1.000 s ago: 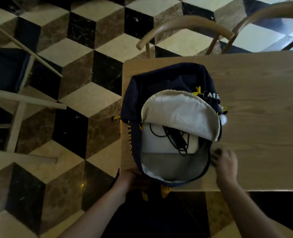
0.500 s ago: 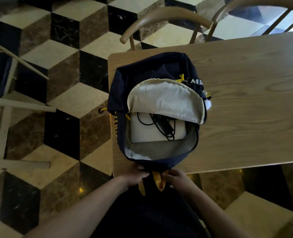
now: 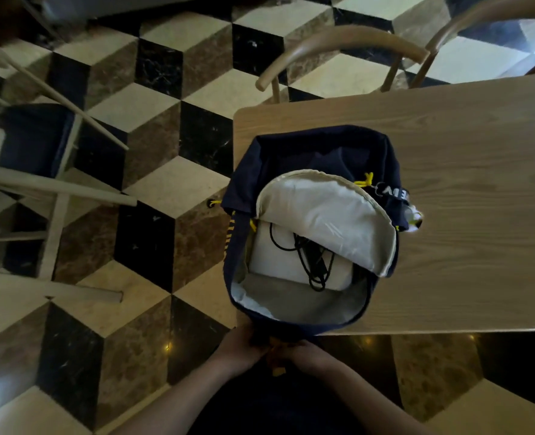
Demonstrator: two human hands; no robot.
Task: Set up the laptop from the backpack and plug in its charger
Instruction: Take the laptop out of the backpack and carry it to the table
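The backpack (image 3: pixel 310 171) lies unzipped on the table (image 3: pixel 464 152) corner, holding the laptop (image 3: pixel 278 259) with the charger (image 3: pixel 315 262) on top. Left hand (image 3: pixel 244 348) and right hand (image 3: pixel 307 354) meet at its yellow strap (image 3: pixel 275 361); finger positions cannot be told.

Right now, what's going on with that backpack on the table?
A person is unpacking a navy backpack that lies open at the corner of a wooden table. Both hands, left hand and right hand, are at its near end by the yellow straps; whether they grip is unclear. Inside, a pale laptop lies with a black charger cable on top. Neither is out yet.
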